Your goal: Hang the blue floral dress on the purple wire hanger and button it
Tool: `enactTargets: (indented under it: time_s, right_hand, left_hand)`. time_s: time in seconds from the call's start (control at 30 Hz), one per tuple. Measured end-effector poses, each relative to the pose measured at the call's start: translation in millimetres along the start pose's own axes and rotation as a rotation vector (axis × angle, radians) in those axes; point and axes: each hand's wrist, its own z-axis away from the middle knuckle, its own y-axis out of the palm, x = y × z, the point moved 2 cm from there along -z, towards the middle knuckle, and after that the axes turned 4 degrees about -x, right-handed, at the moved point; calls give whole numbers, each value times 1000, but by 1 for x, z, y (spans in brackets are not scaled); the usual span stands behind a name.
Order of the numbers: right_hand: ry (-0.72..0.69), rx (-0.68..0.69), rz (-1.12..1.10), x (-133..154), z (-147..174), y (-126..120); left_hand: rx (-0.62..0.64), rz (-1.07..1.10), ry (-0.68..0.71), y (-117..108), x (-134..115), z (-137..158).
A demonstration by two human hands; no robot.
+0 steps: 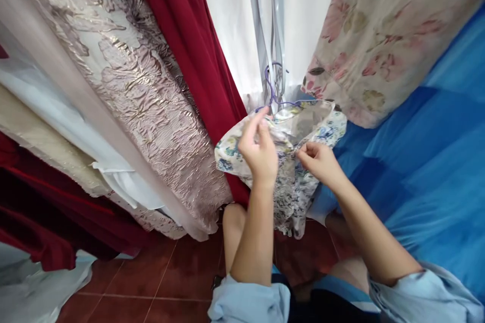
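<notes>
A small white blouse (326,128) with a blue and green floral print hangs from a purple hanger (272,86). My right hand (318,160) pinches the front edge of the blouse just below its neckline. On the left side of the neckline, my left hand (260,151) is raised in front of the cloth, its index finger stretched up close to the hanger and apart from the thumb. Its other fingers are partly hidden, and I see nothing held in it.
Grey ribbon straps (261,15) hang above the hanger. A red drape (197,40) and pink embossed fabric (140,81) hang on the left. Rose-print cloth (379,55) and blue fabric (435,161) hang on the right. Below lies a red tiled floor (151,272).
</notes>
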Motion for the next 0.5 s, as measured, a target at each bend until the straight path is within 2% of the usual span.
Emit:
enactTargets:
  time_s: [0.07, 0.13, 0.23, 0.3, 0.37, 0.43, 0.5]
  right_hand:
    - [44, 25, -36, -11, 11, -2]
    - [77, 62, -102, -14, 26, -3]
    - [121, 131, -168, -5, 44, -2]
    - [120, 169, -180, 3, 51, 3]
    - [99, 186, -183, 8, 53, 11]
    - [90, 182, -173, 7, 54, 21]
    - [124, 198, -159, -3, 56, 31]
  left_hand:
    - [-17, 6, 17, -12, 5, -26]
    - [-48, -1, 35, -30, 20, -52]
    - [-130, -32, 11, -68, 62, -82]
    - [-219, -13, -83, -94, 99, -88]
    - [-325, 39, -314, -114, 134, -77]
    - [-351, 85, -648, -123, 162, -48]
    - [-296, 91, -743, -123, 174, -11]
